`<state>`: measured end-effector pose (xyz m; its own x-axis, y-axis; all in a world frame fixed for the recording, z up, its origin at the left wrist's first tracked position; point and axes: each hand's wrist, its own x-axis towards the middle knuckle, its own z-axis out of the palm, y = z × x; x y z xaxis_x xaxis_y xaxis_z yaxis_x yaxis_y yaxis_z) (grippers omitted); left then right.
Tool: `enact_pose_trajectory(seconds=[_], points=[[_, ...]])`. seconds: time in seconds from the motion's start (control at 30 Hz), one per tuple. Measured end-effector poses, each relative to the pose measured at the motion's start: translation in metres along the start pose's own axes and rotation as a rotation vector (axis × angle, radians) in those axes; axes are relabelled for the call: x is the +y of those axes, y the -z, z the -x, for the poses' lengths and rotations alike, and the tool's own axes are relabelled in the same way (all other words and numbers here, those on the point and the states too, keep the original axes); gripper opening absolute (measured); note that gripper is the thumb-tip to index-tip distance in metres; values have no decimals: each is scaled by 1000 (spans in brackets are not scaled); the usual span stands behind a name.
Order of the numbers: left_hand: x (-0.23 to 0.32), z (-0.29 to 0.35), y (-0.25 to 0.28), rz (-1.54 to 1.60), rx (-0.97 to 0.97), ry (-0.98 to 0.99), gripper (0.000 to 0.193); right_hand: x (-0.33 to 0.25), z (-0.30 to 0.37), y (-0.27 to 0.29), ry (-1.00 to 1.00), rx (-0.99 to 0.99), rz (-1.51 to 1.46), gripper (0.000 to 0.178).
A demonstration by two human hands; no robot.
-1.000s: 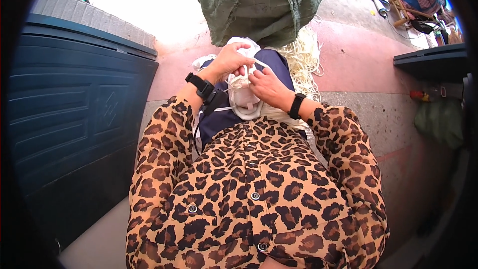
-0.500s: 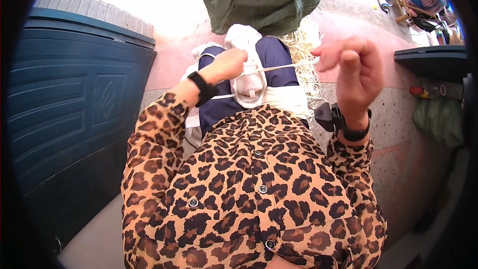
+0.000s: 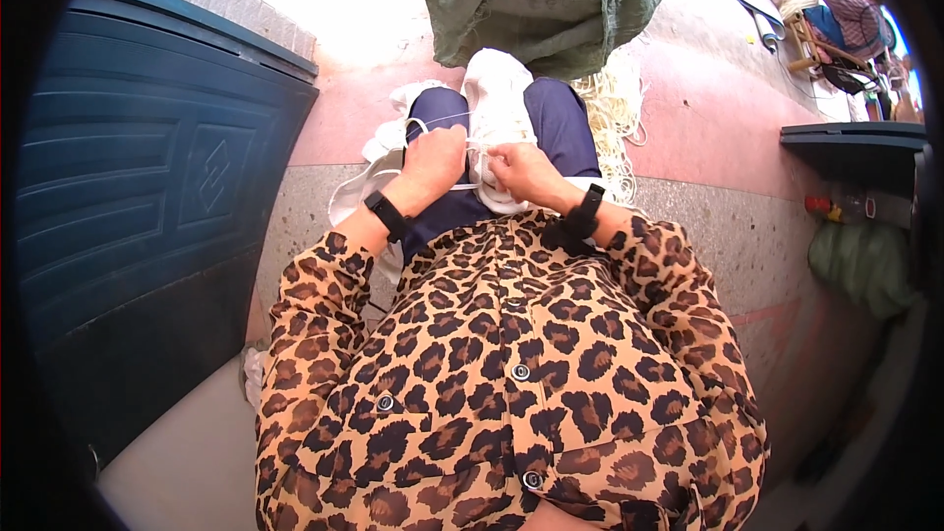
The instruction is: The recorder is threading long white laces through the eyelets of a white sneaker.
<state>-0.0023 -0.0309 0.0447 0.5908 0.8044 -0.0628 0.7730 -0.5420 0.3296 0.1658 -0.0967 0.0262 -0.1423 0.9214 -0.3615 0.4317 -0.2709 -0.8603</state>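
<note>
At the centre of the frame, the left hand (image 3: pixel 434 165) is closed on a thin white string (image 3: pixel 440 119), the white shoe (image 3: pixel 497 128) lies on the lap beside it, and the right hand (image 3: pixel 523 173) pinches the lacing, below a green sack (image 3: pixel 551 0) whose contents I cannot tell.

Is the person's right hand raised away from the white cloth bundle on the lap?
No: the right hand rests against the white cloth bundle on the lap, close beside the left hand.

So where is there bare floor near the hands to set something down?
Bare floor lies right of the knees, between the cord pile and the dark bin. The lap is crowded: both hands on white cloth.
</note>
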Motion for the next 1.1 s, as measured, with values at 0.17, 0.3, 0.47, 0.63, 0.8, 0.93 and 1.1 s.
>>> enact_pose_trajectory(seconds=[0.17, 0.3, 0.47, 0.63, 0.8, 0.93, 1.1], points=[[-5, 12, -26, 297, -53, 80, 22, 25, -30, -35, 125, 129, 338, 12], [-3, 10, -29, 372, 49, 22, 17, 29, -34, -40, 197, 225, 537, 13], [1, 10, -24, 359, -34, 162, 16, 18, -31, -26, 239, 103, 455, 15], [-3, 11, -22, 310, 110, 221, 17, -14, -3, 39, 47, -629, 39, 14], [-3, 8, -32, 687, 195, 365, 14, -46, 70, 134, 221, -571, -899, 10], [0, -1, -43, 572, 142, 174, 15, -69, 91, 151, 379, -507, -997, 12], [-3, -1, -32, 725, -111, 344, 16, -79, 86, 138, 443, -531, -1090, 14]])
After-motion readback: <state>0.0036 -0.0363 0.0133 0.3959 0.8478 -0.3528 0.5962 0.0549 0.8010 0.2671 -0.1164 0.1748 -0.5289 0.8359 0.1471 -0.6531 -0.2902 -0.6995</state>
